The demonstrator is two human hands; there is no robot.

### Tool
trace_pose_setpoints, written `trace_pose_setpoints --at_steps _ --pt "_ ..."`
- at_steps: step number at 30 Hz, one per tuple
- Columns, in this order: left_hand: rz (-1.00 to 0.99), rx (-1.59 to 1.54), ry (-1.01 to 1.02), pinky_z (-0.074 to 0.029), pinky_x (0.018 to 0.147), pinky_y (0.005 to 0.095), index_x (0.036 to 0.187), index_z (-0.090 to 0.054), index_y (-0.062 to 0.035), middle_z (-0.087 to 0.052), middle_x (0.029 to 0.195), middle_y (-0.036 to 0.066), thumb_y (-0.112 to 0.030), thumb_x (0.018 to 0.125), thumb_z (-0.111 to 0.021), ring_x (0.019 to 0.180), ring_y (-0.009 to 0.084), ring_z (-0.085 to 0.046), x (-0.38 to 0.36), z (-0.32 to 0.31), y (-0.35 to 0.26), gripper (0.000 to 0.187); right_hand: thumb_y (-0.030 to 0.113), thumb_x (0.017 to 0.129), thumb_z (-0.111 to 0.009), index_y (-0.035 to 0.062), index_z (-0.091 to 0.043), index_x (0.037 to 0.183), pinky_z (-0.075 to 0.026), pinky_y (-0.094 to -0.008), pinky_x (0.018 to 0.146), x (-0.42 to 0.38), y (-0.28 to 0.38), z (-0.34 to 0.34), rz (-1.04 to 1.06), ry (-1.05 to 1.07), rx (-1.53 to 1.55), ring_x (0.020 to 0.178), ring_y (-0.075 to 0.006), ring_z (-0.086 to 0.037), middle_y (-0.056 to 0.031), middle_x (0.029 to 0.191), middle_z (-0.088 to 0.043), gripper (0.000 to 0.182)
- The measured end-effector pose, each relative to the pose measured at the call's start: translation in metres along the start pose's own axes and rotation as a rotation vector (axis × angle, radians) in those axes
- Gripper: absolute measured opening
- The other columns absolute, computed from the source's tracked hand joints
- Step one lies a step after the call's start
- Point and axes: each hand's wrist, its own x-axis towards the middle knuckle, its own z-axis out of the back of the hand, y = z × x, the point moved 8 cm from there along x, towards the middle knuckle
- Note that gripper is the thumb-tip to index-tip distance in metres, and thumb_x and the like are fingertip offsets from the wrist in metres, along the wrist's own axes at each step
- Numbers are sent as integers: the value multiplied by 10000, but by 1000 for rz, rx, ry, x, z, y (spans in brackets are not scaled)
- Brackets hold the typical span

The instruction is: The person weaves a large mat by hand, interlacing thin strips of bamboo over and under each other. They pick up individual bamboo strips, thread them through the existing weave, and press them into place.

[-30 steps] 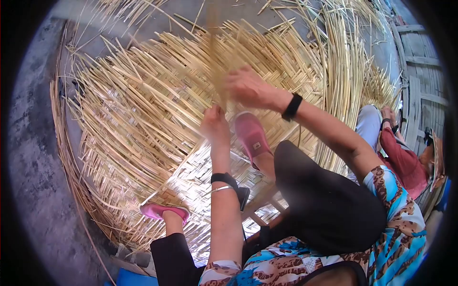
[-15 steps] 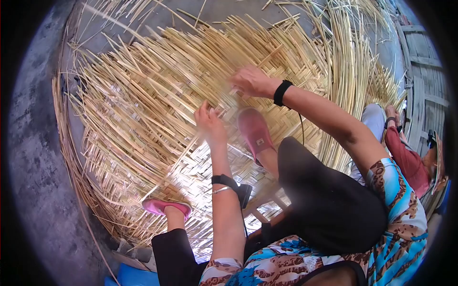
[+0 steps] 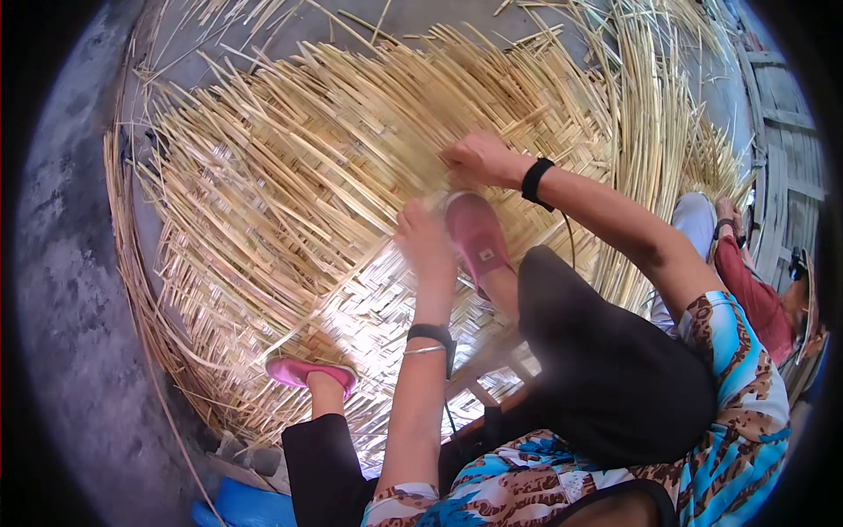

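A broad herringbone mat point(image 3: 378, 285) of pale split-cane strips covers the floor, woven tight near my feet, with long loose ends fanning out beyond. My right hand point(image 3: 486, 160) is closed at the edge of the weave, above my pink shoe. Cane strips point(image 3: 417, 145) at its fingertips are smeared by motion. Just left of that shoe, my left hand point(image 3: 426, 241) hovers low over the mat. Its fingers are blurred, and I cannot make out whether they grip a strip. Both wrists wear black bands.
My right shoe point(image 3: 476, 230) and left shoe point(image 3: 312, 373) press on the mat. A bundle of long strips point(image 3: 648, 132) lies to the right. Another person in a red sleeve point(image 3: 746, 277) sits at far right. A grey wall point(image 3: 70, 290) runs along the left, with blue material point(image 3: 250, 505) below.
Both hands have shifted right and slightly downward. My left hand has come closer to the right shoe, and my right hand's fingers look more tightly curled. The strips near them are blurred in both frames.
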Motion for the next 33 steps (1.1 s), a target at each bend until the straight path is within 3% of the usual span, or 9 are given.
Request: trace_pose_setpoints --at_steps 2,3,5,9,17,23,30,32,33 --pt "-80 216 -264 -408 850 426 1152 -469 -16 -485 1154 115 -100 842 -532 1100 304 -462 -1 12 -10 328 108 718 -589 41 -635 719 -478 -457 562 -5 3 6 25 -52 28 643 -369 -626 -154 648 -615 81" --pt "-80 216 -260 -408 850 426 1152 -469 -16 -485 1154 115 -100 842 -532 1100 304 -462 -3 9 -8 328 108 718 -589 41 -635 719 -478 -457 562 -6 5 4 24 -50 30 643 -369 -626 -154 648 -615 81" --pt "-1 108 -25 -318 978 445 1327 -415 64 -400 1352 166 -37 795 -559 1242 348 -372 -1 -6 -2 560 96 736 -579 29 -615 750 -461 -463 553 -15 38 37 260 -477 -194 620 -372 -610 -150 647 -609 78" --pt "29 120 -23 -351 951 437 1293 -438 51 -431 1303 168 -25 797 -555 1209 345 -405 1 0 -2 516 87 756 -565 28 -587 763 -447 -471 548 5 65 37 360 -535 -30 606 -386 -591 -168 639 -591 63" --pt "-46 -138 -263 -434 799 425 1064 -616 -54 -550 1032 140 -31 798 -618 950 320 -555 3 41 10 267 98 745 -568 -17 -559 742 -445 -468 568 60 36 -16 -86 -182 276 648 -401 -600 -223 656 -592 115" --pt "108 -167 -327 -436 760 424 836 -644 -39 -543 887 133 -78 736 -699 883 322 -553 21 36 17 120 219 752 -680 -6 -628 775 -433 -399 595 48 31 -8 124 -27 520 611 -322 -561 -190 655 -591 232" --pt "231 -246 -334 -430 748 439 789 -627 -59 -543 841 119 -95 693 -714 875 316 -552 25 32 24 134 214 800 -673 -11 -629 806 -435 -373 615 -1 23 9 -36 -5 873 615 -290 -538 -179 694 -600 230" --pt "331 -248 -288 -431 751 437 777 -627 -68 -546 841 110 -96 686 -712 872 314 -552 27 28 30 127 107 874 -609 -16 -645 920 -465 -323 666 -6 23 7 -42 63 752 722 -130 -579 -127 760 -619 135" --pt "331 -249 -290 -431 751 437 777 -627 -68 -546 841 110 -96 686 -712 872 314 -552 28 29 30 127 107 874 -609 -16 -645 920 -465 -323 666 -6 25 7 -41 63 752 722 -130 -579 -127 760 -619 135"
